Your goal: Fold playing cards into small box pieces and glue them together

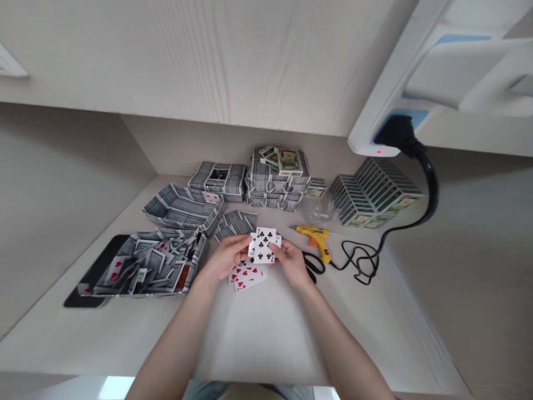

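Observation:
Between my two hands are playing cards [264, 246], face up, with a seven of clubs on top and the edges of an eight showing behind it. My left hand [230, 255] pinches the left edge of these cards. The right side is gripped by my right hand [291, 261], its thumb lying on the card face. Just below, a few face-up cards [249, 278], red hearts among them, lie fanned on the table. Several face-down cards [236, 223] are spread beyond my left hand.
At left stand an open card-covered box [179, 206] and another filled with loose cards [152, 261], partly over a black flat object [81, 300]. Card-covered boxes [277, 183] stack at the back. A yellow glue gun [316, 240], its black cable [391, 229] and stacked card packs [370, 194] occupy the right.

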Action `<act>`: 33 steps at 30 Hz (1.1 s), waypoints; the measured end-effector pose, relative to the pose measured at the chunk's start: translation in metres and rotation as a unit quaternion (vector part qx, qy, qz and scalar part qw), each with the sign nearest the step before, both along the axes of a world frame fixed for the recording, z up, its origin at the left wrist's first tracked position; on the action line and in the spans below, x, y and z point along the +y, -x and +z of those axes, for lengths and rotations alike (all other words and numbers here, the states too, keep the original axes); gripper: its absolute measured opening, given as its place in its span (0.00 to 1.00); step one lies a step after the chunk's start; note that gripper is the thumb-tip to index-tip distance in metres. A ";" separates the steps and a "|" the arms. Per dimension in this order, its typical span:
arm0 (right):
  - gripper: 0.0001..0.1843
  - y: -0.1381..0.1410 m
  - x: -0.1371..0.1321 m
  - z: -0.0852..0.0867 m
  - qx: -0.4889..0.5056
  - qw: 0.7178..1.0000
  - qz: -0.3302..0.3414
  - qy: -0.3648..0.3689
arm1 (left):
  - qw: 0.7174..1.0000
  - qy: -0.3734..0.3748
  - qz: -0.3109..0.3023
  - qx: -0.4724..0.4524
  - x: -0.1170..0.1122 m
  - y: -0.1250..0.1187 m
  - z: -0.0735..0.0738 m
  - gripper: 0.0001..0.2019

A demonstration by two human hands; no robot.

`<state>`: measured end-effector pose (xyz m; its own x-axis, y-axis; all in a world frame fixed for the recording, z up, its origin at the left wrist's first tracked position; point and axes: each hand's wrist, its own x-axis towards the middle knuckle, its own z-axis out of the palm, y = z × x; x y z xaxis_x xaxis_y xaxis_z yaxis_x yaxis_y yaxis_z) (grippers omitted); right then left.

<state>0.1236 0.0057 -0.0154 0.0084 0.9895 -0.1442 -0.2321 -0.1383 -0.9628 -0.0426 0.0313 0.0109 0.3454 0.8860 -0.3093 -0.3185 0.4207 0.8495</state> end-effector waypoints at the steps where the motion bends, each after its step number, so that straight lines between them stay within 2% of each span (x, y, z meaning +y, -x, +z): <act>1: 0.18 0.000 0.000 0.000 0.002 1.000 0.000 0.000 | 1.000 0.004 -0.006 -0.008 0.000 0.001 0.000 0.16; 7: 0.15 0.000 -0.001 -0.001 0.000 1.000 -0.018 -0.020 | 0.998 0.024 -0.026 -0.042 -0.003 -0.002 -0.002 0.13; 11: 0.15 0.000 -0.002 -0.001 -0.010 0.999 -0.031 -0.034 | 0.999 0.020 -0.029 -0.020 -0.006 -0.009 -0.005 0.15; 17: 0.13 0.002 -0.003 -0.005 -0.037 0.997 -0.049 -0.048 | 0.999 -0.006 0.020 0.026 -0.008 -0.021 -0.010 0.19; 22: 0.13 0.002 -0.002 -0.010 -0.034 0.997 -0.045 -0.048 | 0.996 0.007 0.065 0.053 -0.011 -0.025 -0.007 0.20; 26: 0.15 0.001 -0.002 -0.010 -0.019 0.999 -0.028 -0.037 | 0.994 0.019 0.077 0.069 -0.012 -0.025 -0.007 0.19; 33: 0.14 0.001 -0.002 -0.006 0.037 0.999 -0.014 -0.018 | 0.981 -0.046 0.113 0.151 -0.012 -0.026 -0.012 0.16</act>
